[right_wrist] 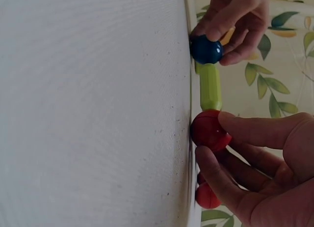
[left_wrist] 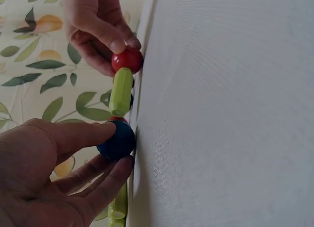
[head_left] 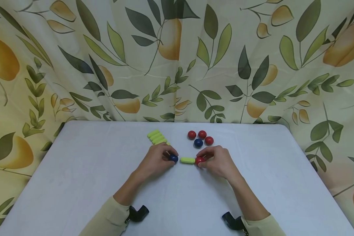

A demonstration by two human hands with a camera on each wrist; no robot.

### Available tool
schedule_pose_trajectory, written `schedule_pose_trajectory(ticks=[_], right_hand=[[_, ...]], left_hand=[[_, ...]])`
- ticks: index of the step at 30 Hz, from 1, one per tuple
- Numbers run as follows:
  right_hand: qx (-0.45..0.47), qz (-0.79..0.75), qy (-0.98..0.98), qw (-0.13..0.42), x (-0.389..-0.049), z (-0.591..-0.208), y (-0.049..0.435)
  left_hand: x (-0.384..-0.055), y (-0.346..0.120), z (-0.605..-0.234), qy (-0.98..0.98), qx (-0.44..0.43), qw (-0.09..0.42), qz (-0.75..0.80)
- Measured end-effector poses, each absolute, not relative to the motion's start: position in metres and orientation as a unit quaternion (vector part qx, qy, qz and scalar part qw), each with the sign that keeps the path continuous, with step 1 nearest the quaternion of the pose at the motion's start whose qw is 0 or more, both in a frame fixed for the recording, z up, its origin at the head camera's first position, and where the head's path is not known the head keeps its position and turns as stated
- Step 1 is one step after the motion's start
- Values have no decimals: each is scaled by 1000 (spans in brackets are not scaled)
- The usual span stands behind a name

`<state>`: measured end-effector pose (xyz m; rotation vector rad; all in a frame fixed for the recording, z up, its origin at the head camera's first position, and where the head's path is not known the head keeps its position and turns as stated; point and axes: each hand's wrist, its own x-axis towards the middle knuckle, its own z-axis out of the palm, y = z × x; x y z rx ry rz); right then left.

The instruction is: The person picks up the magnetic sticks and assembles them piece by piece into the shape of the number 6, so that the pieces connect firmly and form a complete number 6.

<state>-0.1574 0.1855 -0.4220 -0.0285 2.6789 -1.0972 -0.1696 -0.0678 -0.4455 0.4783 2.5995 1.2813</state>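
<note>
In the head view my left hand (head_left: 157, 159) pinches a blue ball (head_left: 173, 158) between thumb and fingers, just left of a light-green rod (head_left: 187, 160). A small gap separates this ball from the rod's left end. At the rod's other end sits a red ball (head_left: 199, 160), touching it, which my right hand (head_left: 217, 161) pinches. The left wrist view shows the blue ball (left_wrist: 117, 141) under the thumb, with the faceted green rod (left_wrist: 121, 92) beyond. From the right wrist the red ball (right_wrist: 211, 130) appears between thumb and fingertips.
Several more green rods (head_left: 157, 136) lie side by side behind my left hand. Behind the right hand are 3 red balls (head_left: 202, 134) and another blue ball (head_left: 198, 143). Everything lies on a white-covered table (head_left: 106, 147), with a leaf-and-fruit patterned curtain (head_left: 177, 65) along its back edge.
</note>
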Motion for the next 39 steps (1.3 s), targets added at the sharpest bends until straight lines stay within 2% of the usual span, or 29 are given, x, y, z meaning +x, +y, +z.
schedule_pose_trajectory(ticks=[39], right_hand=[[-19,-375,919,120,-159,-424,185]], left_hand=[[-166,-63,-443,874,178,110,440]])
